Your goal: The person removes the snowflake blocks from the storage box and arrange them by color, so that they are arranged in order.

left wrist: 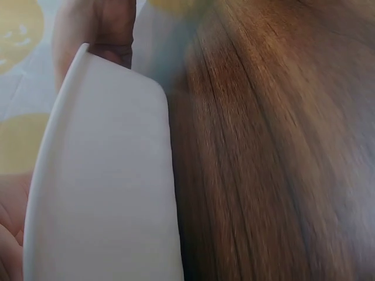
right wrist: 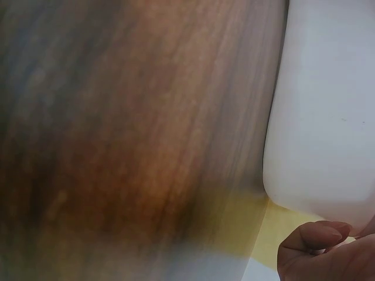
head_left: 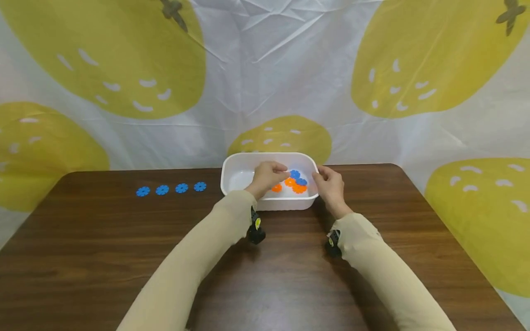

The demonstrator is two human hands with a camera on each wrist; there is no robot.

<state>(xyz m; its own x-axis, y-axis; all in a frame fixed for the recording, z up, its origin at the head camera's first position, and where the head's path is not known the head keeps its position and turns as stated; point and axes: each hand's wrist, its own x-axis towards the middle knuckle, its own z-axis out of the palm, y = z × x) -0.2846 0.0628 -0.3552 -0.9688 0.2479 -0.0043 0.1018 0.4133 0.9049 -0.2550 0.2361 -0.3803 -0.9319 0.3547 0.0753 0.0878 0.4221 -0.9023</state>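
Observation:
A white plastic basin (head_left: pixel 285 204) stands at the table's back edge, with several blue flower-shaped discs (head_left: pixel 295 174) and orange flower-shaped discs (head_left: pixel 300 189) in its right half. Over the basin reaches my left hand (head_left: pixel 265 178), thumb and forefinger slightly apart beside the blue discs; nothing shows between them. At the basin's right end, my right hand (head_left: pixel 331 187) grips the rim. The right wrist view shows that hand's curled fingers (right wrist: pixel 319 236) at the basin's corner. In the left wrist view the basin wall (left wrist: pixel 111 170) hides most of my left hand.
Several blue discs (head_left: pixel 162 190) lie in a row on the dark wooden table (head_left: pixel 124 239), left of the basin. Behind the table hangs a white cloth (head_left: pixel 281 82) printed with yellow fruit. Both wrists carry small black cameras.

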